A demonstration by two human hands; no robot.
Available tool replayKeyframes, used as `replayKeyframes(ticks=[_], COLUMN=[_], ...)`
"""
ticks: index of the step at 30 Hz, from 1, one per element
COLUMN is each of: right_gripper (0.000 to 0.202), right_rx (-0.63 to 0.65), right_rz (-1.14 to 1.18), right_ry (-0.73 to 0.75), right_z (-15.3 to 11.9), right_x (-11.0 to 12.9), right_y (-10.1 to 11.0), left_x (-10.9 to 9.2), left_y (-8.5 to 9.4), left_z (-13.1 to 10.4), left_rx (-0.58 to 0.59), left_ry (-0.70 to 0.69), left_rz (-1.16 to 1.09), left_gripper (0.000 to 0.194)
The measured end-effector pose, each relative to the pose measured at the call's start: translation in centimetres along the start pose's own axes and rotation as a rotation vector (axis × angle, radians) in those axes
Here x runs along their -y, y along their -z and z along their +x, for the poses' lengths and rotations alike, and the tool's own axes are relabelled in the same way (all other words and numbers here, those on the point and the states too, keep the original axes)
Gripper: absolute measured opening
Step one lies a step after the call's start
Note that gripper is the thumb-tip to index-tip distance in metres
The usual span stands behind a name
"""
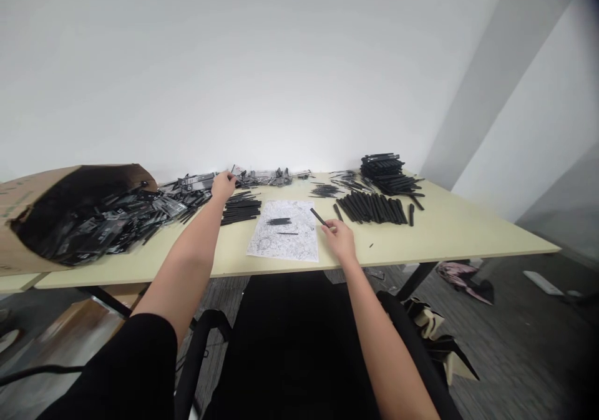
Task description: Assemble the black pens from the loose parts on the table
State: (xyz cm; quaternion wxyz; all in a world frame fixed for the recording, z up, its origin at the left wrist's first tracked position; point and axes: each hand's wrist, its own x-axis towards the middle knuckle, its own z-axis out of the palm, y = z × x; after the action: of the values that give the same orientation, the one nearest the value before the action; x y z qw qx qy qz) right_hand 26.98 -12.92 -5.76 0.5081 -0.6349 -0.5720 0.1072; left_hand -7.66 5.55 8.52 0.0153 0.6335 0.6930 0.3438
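Observation:
My right hand (339,238) is closed on the lower end of a thin black stick (319,216), which tilts up and left at the right edge of a printed paper sheet (262,245). On the sheet lie a small bundle of short black pieces (279,221) and one thin dark strip (287,233). My left hand (224,184) reaches to the back left, fingers pinched at the pile of clear and black packets (199,183); what they hold is too small to name. Just below it is a stack of black sticks (241,208).
A tipped cardboard box (28,198) spills black packets at the left of the pale table (449,236). Rows of thick black sticks (374,208), a taller black stack (382,171) and thin dark pieces (324,190) lie to the right. A wall stands behind.

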Motion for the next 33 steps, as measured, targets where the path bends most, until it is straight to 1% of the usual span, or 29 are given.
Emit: replayKeyframes(ticks=[7,11,17,22,26,30,33], right_gripper=[0.023,0.022,0.021,0.021,0.022,0.021,0.021], right_rx=[0.008,0.015,0.020,0.023,0.016,0.012,0.022], right_rz=[-0.006,-0.020,-0.025,-0.023,-0.036,-0.036,-0.051], right_ry=[-0.037,-0.023,-0.024,-0.028,-0.005,-0.009,-0.009], right_z=[0.0,-0.1,-0.1,0.0,0.0,0.0,-0.1], right_x=[0.7,0.9,1.0,0.8,0.5,0.4,0.5], right_y=[0.2,0.2,0.2,0.1,0.0,0.0,0.1], left_x=[0.9,1.3,1.1,0.6,-0.4,-1.1,-1.2], left_y=[-0.4,-0.6,-0.4,-0.4,-1.4,-3.1,-4.0], left_z=[1.1,1.4,1.1,0.4,-0.9,-2.9,-4.1], left_rx=[-0.016,-0.018,-0.041,-0.056,-0.009,0.109,0.167], left_ry=[0.033,0.033,0.039,0.037,-0.046,-0.142,-0.166], left_rz=[-0.030,-0.045,-0.060,-0.081,-0.125,-0.175,-0.200], left_gripper=[0.023,0.023,0.021,0.022,0.022,0.022,0.021])
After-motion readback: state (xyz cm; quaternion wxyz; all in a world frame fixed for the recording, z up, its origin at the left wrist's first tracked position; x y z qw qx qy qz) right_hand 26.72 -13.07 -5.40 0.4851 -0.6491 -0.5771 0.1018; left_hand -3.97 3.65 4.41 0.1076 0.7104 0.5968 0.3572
